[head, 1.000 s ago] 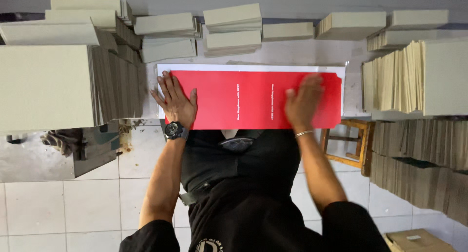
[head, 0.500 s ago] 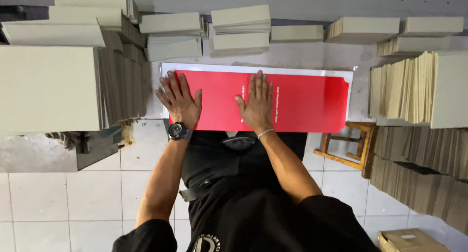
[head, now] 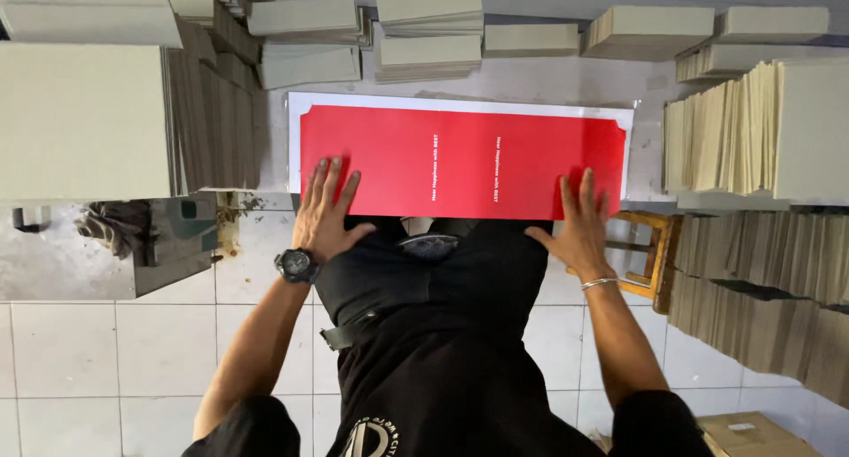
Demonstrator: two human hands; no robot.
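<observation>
A long red printed sheet with notched corners (head: 460, 161) lies flat on a white backing sheet (head: 294, 139) on the work surface in front of me. My left hand (head: 325, 214), with a black watch on its wrist, rests flat with spread fingers on the red sheet's near left corner. My right hand (head: 579, 227), a thin bracelet on its wrist, lies flat with fingers apart at the sheet's near right edge. Neither hand grips anything. My dark clothing hides the middle of the sheet's near edge.
Stacks of grey boards surround the sheet: a tall stack (head: 84, 121) at left, several low piles (head: 429, 33) along the back, upright cream boards (head: 752, 130) at right. A wooden stool (head: 650, 254) stands by my right arm. A cardboard box (head: 752, 435) sits on the tiled floor.
My right hand slid from the sheet's right side to its middle, then back out to the near right edge. My left hand stayed on the near left corner.
</observation>
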